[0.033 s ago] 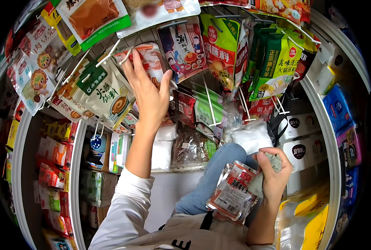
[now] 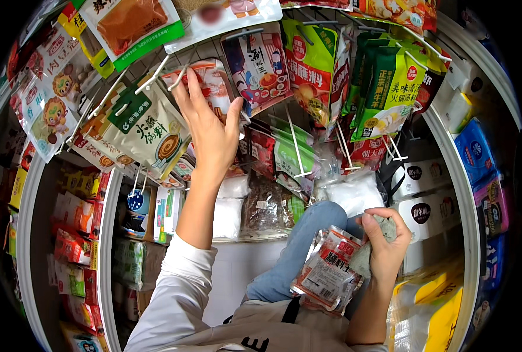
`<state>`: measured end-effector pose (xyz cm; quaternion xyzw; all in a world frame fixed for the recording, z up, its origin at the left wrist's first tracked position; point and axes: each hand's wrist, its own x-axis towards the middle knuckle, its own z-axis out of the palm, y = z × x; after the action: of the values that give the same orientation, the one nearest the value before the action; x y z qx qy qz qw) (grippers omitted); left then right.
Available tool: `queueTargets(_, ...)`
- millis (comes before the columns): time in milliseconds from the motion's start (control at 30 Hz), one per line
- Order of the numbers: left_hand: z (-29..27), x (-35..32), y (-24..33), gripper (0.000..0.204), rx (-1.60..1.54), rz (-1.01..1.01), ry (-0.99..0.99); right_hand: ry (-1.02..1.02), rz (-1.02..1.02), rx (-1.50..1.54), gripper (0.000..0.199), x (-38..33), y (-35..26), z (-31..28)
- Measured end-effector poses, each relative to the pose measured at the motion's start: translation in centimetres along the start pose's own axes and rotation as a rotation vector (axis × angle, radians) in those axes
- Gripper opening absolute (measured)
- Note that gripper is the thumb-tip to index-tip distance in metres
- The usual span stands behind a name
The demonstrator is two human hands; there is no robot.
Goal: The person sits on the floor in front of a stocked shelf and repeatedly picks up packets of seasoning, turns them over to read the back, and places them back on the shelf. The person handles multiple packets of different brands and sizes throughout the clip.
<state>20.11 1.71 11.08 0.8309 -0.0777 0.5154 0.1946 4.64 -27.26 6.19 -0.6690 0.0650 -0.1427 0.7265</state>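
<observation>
Packets hang in rows from white pegs, and the one in play is the red-and-white packet [image 2: 209, 88] at the top of the rack, just left of the sachet with a bowl of soup printed on it [image 2: 259, 64]. The left hand [image 2: 211, 132] is raised against its lower part, fingers [image 2: 191, 94] spread and laid flat up its face, thumb out toward the soup sachet; nothing is pinched, it is an open-handed touch rather than a hold. Left of that packet hang the green-and-white bags [image 2: 146, 126], crowding the same pegs [image 2: 155, 70].

Well below the red-and-white packet, near the lap, the right hand [image 2: 384, 246] is closed around two things at once: the top edge of a clear packet with a red label [image 2: 328, 273] and a grey cloth [image 2: 381, 232] bunched in the fingers. The packet hangs down from that grip, over a blue-jeaned knee [image 2: 308, 234].

My judgement is that the hand up top is settling or straightening the hanging packet. To do that well, press with flat fingers from below and steady the packet against the ones behind it, keeping the thumb clear of the soup sachet (it sits very close). Pulling outward risks sliding the packet off its peg end, and a sideways sweep would drag the green-and-white bags askew. The lower hand should keep its load low, away from the bare pegs [image 2: 296, 146] beneath the soup sachet.
</observation>
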Motion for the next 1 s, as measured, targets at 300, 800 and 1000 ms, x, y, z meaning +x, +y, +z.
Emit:
queueTargets(300,2.2,1.0,-1.0,0.094,0.098,0.036,0.030,0.039,0.002,-0.012,0.010,-0.7,1.3,-0.6)
queueTargets(800,3.2,1.3,-2.1,0.085,0.074,0.020,-0.008,0.059,0.026,-0.068,0.009,-1.4,2.4,-1.8)
queueTargets(1000,3.6,1.4,-2.5,0.080,-0.034,0.015,-0.023,0.051,0.034,-0.085,0.009,-1.4,2.4,-1.8)
